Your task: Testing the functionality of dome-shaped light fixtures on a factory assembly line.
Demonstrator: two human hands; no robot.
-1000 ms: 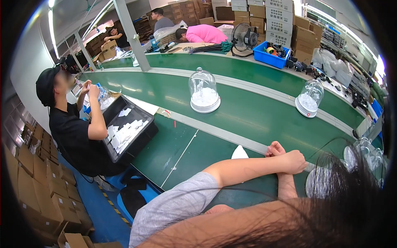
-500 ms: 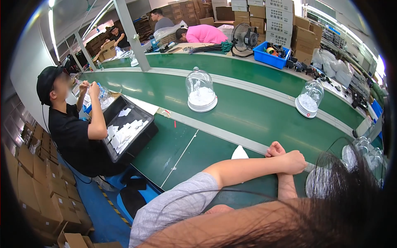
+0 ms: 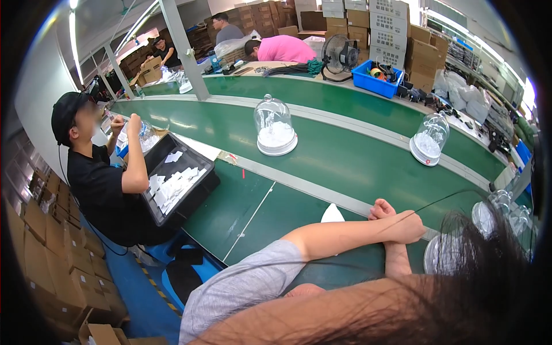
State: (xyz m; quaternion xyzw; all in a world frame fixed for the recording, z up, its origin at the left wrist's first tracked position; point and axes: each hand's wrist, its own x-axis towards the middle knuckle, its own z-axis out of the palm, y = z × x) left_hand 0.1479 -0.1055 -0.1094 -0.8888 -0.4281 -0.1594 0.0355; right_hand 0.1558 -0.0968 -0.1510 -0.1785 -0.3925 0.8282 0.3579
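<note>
Dark hair (image 3: 466,276) crosses the lower right. The left arm (image 3: 339,238), in a short grey fabric sleeve, reaches rightward and crosses over the right wrist. The left hand (image 3: 408,226) is curled into a loose fist, its inside hidden; the right hand (image 3: 381,209), just beyond, has bent fingers, and I cannot tell whether it holds anything. A white pointed piece (image 3: 332,214) lies on the dark green counter (image 3: 259,230), left of the right hand and partly behind the left forearm. Clear domes with round white bases (image 3: 482,219) cluster at right, partly behind the hair. At left, a co-worker (image 3: 100,184) in black raises both hands behind a black rectangular tray (image 3: 192,200) of white pieces. Past the grey metal rail (image 3: 313,188), two separate clear domes (image 3: 275,131) stand upright on the green belt (image 3: 356,144). Farther back are a blue plastic bin (image 3: 374,84), a black fan (image 3: 340,53) and stacked brown cartons (image 3: 422,63).
</note>
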